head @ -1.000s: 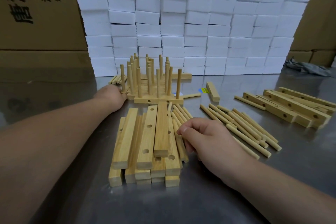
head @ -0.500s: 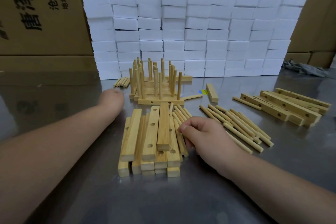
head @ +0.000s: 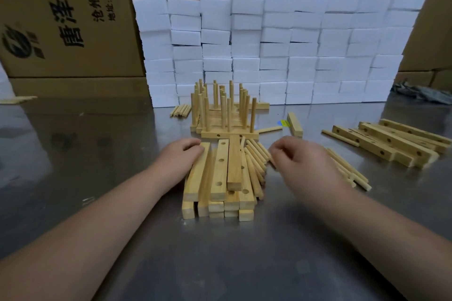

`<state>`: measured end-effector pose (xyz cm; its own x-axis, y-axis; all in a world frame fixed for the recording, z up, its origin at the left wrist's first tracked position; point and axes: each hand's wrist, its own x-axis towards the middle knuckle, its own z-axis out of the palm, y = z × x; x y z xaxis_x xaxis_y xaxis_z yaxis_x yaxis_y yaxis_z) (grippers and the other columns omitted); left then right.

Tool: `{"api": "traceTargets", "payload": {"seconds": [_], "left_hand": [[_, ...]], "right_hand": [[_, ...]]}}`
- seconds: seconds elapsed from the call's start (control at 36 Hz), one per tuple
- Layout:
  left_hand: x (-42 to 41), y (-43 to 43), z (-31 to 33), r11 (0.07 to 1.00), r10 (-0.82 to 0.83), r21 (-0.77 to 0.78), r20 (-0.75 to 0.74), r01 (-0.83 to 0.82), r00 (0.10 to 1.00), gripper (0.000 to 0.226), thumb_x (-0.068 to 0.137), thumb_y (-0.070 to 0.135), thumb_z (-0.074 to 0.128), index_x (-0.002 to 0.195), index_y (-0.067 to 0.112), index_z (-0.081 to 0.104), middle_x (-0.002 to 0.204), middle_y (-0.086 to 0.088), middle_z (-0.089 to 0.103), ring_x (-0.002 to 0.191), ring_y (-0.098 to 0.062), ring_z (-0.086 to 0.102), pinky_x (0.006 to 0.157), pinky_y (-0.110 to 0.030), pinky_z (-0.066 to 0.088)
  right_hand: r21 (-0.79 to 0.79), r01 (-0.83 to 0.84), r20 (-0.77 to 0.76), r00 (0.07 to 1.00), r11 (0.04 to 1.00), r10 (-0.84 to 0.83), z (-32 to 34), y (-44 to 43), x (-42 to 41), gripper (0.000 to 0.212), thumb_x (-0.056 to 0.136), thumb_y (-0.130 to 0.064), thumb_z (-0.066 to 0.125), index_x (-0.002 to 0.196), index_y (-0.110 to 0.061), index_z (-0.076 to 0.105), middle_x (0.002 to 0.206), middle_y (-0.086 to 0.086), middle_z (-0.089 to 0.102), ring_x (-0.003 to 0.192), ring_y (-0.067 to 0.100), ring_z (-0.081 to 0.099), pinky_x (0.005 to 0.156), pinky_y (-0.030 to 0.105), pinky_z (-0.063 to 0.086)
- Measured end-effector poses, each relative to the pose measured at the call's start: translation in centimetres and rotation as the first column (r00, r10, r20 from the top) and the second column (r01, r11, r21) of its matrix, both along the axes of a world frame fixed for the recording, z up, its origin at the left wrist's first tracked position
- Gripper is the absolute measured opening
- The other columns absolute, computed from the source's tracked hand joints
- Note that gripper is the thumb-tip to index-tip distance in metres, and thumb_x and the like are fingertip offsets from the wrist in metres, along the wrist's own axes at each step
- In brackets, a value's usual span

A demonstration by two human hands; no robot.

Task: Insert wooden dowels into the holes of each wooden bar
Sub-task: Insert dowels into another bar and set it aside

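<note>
The left hand (head: pixel 182 161) lies against the left flank of the stack of pale wooden bars with drilled holes (head: pixel 220 178). Its fingers curl over the far end of the outermost bar (head: pixel 197 173), likely to draw it off the pile for filling. The right hand (head: pixel 303 166) hovers with fingers bunched, their tips beside the loose round wooden dowels (head: pixel 254 161) that lean on the stack's right side. It is blurred, so I cannot tell whether it pinches a dowel. The dowels lie close, so the reach is short.

Just behind the stack stand the finished bars with upright dowels (head: pixel 225 115) — near enough, I judge, to be knocked by a lifted bar. To the right on the steel desk (head: pixel 97 154) lies a second heap of drilled bars (head: pixel 391 144). Behind it all is a wall of white foam blocks (head: pixel 269 51), then brown cardboard boxes (head: pixel 73 19).
</note>
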<state>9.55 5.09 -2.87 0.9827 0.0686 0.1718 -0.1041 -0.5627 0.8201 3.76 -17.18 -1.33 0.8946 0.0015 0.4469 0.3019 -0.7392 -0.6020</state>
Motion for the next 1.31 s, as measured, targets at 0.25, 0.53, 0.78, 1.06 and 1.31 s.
{"api": "traceTargets", "payload": {"seconds": [0.25,0.53,0.78,1.06,1.31], "left_hand": [[0.1,0.0,-0.1,0.998,-0.042,0.037,-0.051,0.044,0.998,0.042,0.093,0.034,0.052,0.133,0.021,0.052,0.127,0.004,0.057,0.111,-0.012,0.051,0.086,-0.023,0.034],[0.1,0.2,0.0,0.994,-0.104,0.01,-0.079,0.105,0.991,0.012,0.091,0.038,0.054,0.1,0.036,0.062,0.079,0.023,0.055,0.074,0.004,0.05,0.059,-0.019,0.034],[-0.4,0.2,0.4,0.983,-0.182,0.002,-0.115,0.183,0.977,0.009,0.087,0.043,0.057,0.09,0.036,0.063,0.087,0.017,0.063,0.08,0.0,0.057,0.061,-0.02,0.038],[-1.0,0.2,0.7,0.983,-0.115,-0.142,0.001,0.114,0.993,0.01,0.09,0.024,0.057,0.094,0.03,0.064,0.085,0.011,0.064,0.076,-0.002,0.057,0.058,-0.02,0.036],[-1.3,0.2,0.8,0.975,-0.054,-0.21,0.124,0.079,0.991,0.018,0.089,0.018,0.055,0.079,0.028,0.065,0.072,0.006,0.06,0.059,0.004,0.055,0.049,-0.013,0.041]], "right_hand": [[-0.522,0.372,-0.122,0.858,0.767,-0.499,2.4,-5.8,2.8,0.037,0.09,-0.03,0.04,0.123,-0.02,0.054,0.123,0.009,0.051,0.104,0.028,0.051,0.073,0.033,0.039],[-0.604,0.278,-0.24,0.831,0.747,-0.502,1.2,-6.5,3.9,0.019,0.092,-0.025,0.044,0.095,-0.012,0.058,0.084,0.003,0.054,0.074,0.019,0.05,0.052,0.025,0.034],[-0.627,0.25,-0.264,0.822,0.737,-0.504,1.0,-6.4,4.3,0.015,0.089,-0.022,0.05,0.087,-0.01,0.058,0.075,0.005,0.054,0.064,0.016,0.049,0.045,0.024,0.032],[-0.598,0.284,-0.241,0.828,0.749,-0.507,1.7,-5.3,3.8,0.008,0.087,-0.01,0.049,0.089,-0.008,0.057,0.079,0.006,0.053,0.069,0.018,0.05,0.048,0.024,0.034],[-0.501,0.252,-0.141,0.92,0.828,-0.366,1.2,-4.7,3.6,0.018,0.093,-0.017,0.041,0.087,-0.011,0.057,0.083,0.008,0.057,0.078,0.024,0.052,0.056,0.029,0.036]]}}
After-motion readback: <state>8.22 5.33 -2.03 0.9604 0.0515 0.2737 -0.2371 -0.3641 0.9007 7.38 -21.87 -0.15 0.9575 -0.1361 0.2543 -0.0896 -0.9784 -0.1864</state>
